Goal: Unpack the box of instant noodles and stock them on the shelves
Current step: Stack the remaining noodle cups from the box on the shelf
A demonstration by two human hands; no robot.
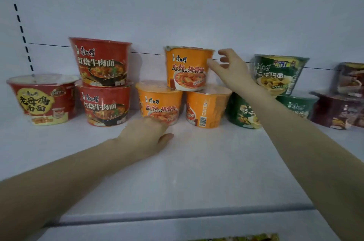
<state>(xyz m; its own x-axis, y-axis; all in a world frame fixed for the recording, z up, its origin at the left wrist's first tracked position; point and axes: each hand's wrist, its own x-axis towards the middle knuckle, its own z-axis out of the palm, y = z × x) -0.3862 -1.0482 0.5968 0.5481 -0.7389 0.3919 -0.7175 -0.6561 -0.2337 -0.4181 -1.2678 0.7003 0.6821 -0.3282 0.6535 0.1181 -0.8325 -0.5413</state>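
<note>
Top orange bowl (pixel 188 68) sits stacked on two more orange ones, mid-shelf (pixel 197 171), between the red stack (pixel 102 81) and the green stack (pixel 279 75). Right hand (pixel 229 69) is spread loose, thumb touching its side. Left hand (pixel 146 132) is low, fingers stretched flat against the lower-left orange bowl (pixel 160 102).

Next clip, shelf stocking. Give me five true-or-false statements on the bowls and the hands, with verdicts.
1. The top orange bowl sits on the lower-left orange bowl and the lower-right orange bowl. True.
2. The right hand reaches for a green bowl. False: it is at the top orange bowl's right side.
3. Two red bowls stand stacked, one on the other. True.
4. The left hand lifts a bowl off the shelf. False: it lies low on the shelf, at the base of the lower-left orange bowl.
5. The yellow-labelled red bowl carries another bowl. False: nothing is on it.
</note>
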